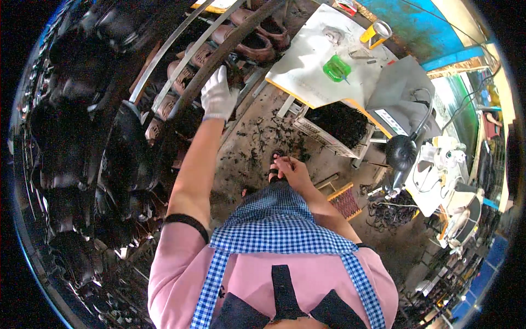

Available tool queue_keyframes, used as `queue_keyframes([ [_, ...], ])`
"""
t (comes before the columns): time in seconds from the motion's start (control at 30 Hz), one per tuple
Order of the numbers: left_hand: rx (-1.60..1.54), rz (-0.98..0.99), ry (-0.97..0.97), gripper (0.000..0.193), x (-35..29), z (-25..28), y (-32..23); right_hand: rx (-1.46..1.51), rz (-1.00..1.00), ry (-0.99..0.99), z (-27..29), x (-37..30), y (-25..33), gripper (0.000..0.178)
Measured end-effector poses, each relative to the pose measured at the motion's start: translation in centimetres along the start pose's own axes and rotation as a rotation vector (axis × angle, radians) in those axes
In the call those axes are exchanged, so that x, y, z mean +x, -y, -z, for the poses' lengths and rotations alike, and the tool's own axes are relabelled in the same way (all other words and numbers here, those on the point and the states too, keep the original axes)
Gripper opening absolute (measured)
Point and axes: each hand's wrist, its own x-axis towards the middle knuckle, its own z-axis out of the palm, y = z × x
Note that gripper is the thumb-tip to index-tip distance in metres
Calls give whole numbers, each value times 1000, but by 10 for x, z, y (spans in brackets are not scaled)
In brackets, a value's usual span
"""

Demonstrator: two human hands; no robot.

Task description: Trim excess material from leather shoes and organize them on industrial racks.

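Observation:
My left hand (218, 97), in a white knit glove, reaches up to the shoe rack at the left. Its fingers are stretched out beside a dark rack rail (241, 34); whether they touch it I cannot tell. Around it on the rack are brown lace-up shoes (181, 75) and a brown shoe (255, 47) with its opening upward. Bare and low in front of my blue checked apron (268, 211), my right hand (293, 171) has its fingers curled in. Nothing shows in it. My sandalled foot (274, 167) appears just beyond its fingertips.
A white-topped table (307, 60) ahead bears a green container (336, 68) and a yellow cup (376, 34). Under it, a crate (329, 131) holds black scraps. Scraps litter the floor (246, 148). At right stand a black lamp (401, 152) and a sewing machine (446, 156).

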Motion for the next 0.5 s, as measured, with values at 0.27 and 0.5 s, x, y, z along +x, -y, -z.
queue_keyframes([
  [0.27, -314, 17, 222, 36, 17, -9, -27, 23, 55, -171, 27, 2, 44, 38],
  [0.5, -2102, 647, 606, 40, -68, 114, -113, -349, 713, -469, 25, -10, 162, 52],
])
